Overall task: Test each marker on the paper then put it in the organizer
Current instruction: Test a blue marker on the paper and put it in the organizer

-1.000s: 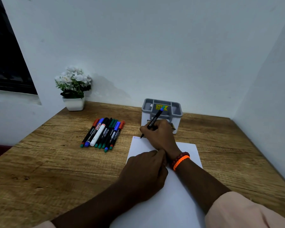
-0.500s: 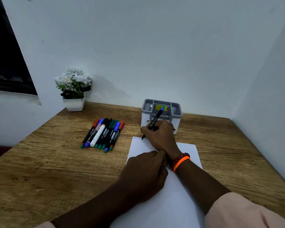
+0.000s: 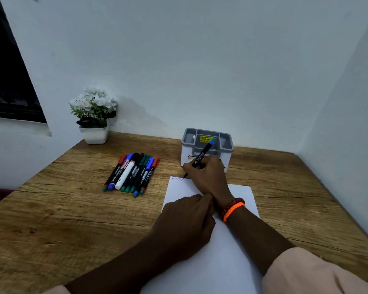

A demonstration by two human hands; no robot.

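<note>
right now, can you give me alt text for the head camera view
A person's right hand holds a black marker and draws a blue zigzag at the top of a white paper, while the left hand rests on the sheet. On the wooden desk, a row of markers lies to the left, a grey organizer stands behind the paper, and a potted plant sits in the corner.

The right hand point(image 3: 208, 177) grips a black marker point(image 3: 202, 156), tip on the paper's point(image 3: 240, 196) far-left corner beside a blue zigzag point(image 3: 177, 178). The left hand point(image 3: 187, 221) rests on the paper, near the organizer point(image 3: 227, 146).
</note>
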